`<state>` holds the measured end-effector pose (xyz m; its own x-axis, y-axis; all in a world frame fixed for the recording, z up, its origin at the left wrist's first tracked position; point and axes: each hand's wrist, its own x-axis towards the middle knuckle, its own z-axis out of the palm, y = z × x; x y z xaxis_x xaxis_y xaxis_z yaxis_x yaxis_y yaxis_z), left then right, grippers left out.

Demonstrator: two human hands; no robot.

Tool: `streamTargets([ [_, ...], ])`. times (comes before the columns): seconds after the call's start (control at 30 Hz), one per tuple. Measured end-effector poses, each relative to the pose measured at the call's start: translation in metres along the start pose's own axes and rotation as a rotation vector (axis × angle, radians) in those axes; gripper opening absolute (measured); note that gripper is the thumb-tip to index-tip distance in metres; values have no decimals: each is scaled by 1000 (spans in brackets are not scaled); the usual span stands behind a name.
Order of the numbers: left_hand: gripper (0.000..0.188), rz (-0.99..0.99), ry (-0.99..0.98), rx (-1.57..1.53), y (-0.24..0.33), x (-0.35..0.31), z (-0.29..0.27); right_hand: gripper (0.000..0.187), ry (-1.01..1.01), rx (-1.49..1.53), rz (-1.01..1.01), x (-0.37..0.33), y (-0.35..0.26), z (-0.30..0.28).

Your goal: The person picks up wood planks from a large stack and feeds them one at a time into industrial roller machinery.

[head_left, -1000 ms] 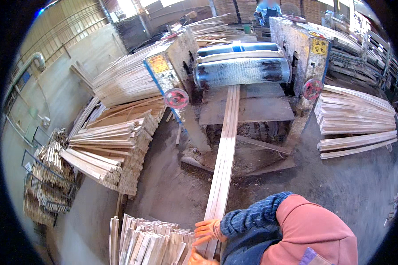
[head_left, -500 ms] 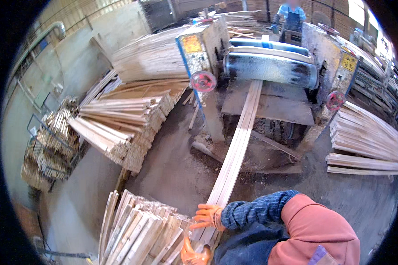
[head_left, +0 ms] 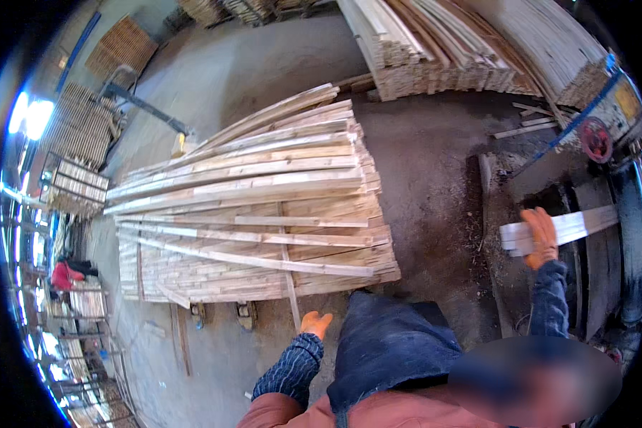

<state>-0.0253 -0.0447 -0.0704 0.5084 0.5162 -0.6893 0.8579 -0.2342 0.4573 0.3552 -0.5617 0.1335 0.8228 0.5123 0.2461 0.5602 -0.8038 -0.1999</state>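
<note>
My right hand (head_left: pixel 541 239), in an orange glove, lies across the near ends of several pale wooden strips (head_left: pixel 574 227) side by side. Its fingers reach over one edge and its thumb is by the other. The strips' far ends run in under the machine's roller (head_left: pixel 633 239) at the right. My left hand (head_left: pixel 315 324), also gloved in orange, hangs low near the front edge of a large stack of wooden strips (head_left: pixel 264 192). Nothing shows in it, and its thumb and fingers look apart. Close to it, one narrow strip (head_left: pixel 290 289) sticks out of the stack.
Another timber stack (head_left: pixel 435 71) stands at the far side. The machine has a red handwheel (head_left: pixel 595 140) and a blue-edged frame. Offcuts (head_left: pixel 526 128) and chips lie on the floor between. Racks of timber (head_left: pixel 82 185) line the left, where a person in red (head_left: pixel 68 274) is visible.
My view has swung left toward the large stack. The strips have moved farther into the machine, leaving only short ends out. My left hand is now away from them; my right hand is on their ends.
</note>
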Motion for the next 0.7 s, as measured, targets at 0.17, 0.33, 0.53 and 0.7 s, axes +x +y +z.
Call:
streamTargets([
  [0.17,82,-195,-21,6,-52,-24,-8,63,167,-85,218,-43,81,10],
  [0.33,81,-173,-37,-130,-53,10,-17,66,524,151,813,-177,177,96],
  [0.53,69,-134,38,-765,-16,54,-62,79,-625,381,844,-119,-83,251],
  [0.7,68,-112,-22,-900,-11,80,-83,88,-701,746,683,-29,-205,356],
])
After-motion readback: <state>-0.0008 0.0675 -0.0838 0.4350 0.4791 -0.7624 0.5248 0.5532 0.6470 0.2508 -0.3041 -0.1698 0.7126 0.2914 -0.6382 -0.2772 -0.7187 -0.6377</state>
